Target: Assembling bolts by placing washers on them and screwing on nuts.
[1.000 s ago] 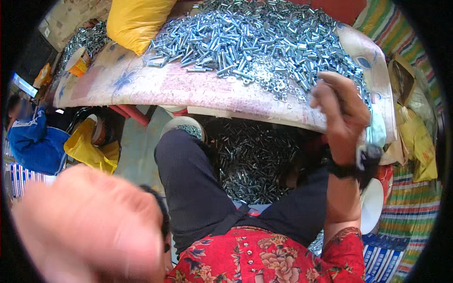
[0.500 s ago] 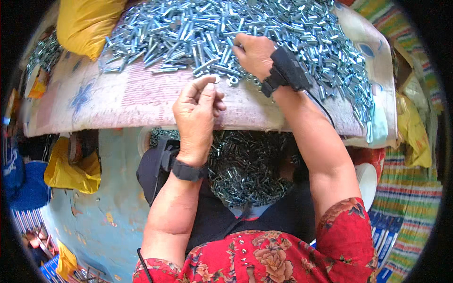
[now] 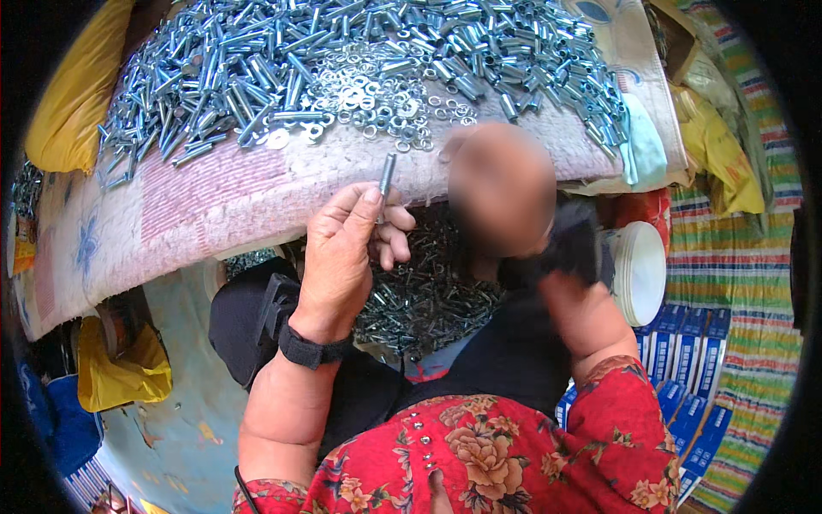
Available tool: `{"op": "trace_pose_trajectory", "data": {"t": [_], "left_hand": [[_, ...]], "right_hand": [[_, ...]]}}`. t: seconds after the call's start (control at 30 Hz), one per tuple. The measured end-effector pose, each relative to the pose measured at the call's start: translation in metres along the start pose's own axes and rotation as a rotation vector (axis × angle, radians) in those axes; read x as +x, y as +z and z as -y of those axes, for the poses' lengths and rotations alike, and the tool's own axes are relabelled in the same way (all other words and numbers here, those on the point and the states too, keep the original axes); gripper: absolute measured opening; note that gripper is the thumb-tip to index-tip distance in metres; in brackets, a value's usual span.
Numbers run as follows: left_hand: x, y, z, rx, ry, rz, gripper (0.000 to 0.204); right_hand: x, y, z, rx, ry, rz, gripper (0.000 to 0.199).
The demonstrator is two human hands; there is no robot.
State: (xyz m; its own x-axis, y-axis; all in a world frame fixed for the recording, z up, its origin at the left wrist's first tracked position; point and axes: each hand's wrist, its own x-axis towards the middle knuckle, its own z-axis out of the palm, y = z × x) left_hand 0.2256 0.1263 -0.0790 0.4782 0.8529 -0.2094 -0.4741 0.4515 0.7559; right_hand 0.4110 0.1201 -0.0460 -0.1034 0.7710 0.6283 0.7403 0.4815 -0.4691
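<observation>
My left hand (image 3: 341,253) pinches a threaded metal bolt (image 3: 388,174) between thumb and fingers, its end pointing up and away from me. The hand is in front of the near edge of the cloth-covered table (image 3: 205,193). My right hand (image 3: 503,193) is at that edge, to the right of the bolt; its fingers are smeared, so what it holds does not show. Beyond both hands lies a heap of shiny metal sleeves (image 3: 479,51), with loose washers (image 3: 360,92) and nuts (image 3: 407,124) at its near side. Dark bolts (image 3: 419,313) fill a container between my legs.
A yellow sack (image 3: 77,94) leans at the far left of the table, and a yellow bag (image 3: 124,364) hangs below. To the right are a white bucket (image 3: 640,272), blue boxes (image 3: 689,351) and a striped sheet (image 3: 753,343). A pale blue cloth (image 3: 642,141) drapes over the table's right corner.
My right hand has come back from the heap toward me, down to the table's near edge. The bolt now stands out plainly above my left fingers. The view has shifted.
</observation>
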Motion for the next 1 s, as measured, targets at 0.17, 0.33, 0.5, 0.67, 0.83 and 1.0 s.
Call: {"op": "trace_pose_trajectory", "data": {"t": [0.17, 0.33, 0.5, 0.67, 0.83, 1.0], "left_hand": [[0.0, 0.01, 0.004, 0.102, -0.055, 0.063, 0.019], [0.0, 0.008, 0.001, 0.16, -0.076, 0.03, 0.017], [0.003, 0.007, 0.002, 0.14, -0.038, 0.045, 0.018], [0.0, 0.003, 0.004, 0.141, 0.004, 0.055, 0.021], [-0.004, 0.003, 0.004, 0.236, 0.004, 0.115, 0.02], [-0.015, 0.0, 0.006, 0.375, 0.056, 0.163, 0.02]], "right_hand": [[0.032, -0.019, -0.087, -0.366, 0.141, -0.013, 0.016], [0.054, -0.009, -0.113, -0.671, 0.215, 0.309, 0.021], [0.054, -0.012, -0.11, -0.431, 0.23, 0.242, 0.02], [0.048, -0.046, -0.047, 0.151, 0.328, 0.306, 0.018], [0.018, -0.034, 0.003, 0.358, 0.109, 0.435, 0.02], [0.019, -0.036, 0.02, 0.305, 0.225, 0.548, 0.021]]}}
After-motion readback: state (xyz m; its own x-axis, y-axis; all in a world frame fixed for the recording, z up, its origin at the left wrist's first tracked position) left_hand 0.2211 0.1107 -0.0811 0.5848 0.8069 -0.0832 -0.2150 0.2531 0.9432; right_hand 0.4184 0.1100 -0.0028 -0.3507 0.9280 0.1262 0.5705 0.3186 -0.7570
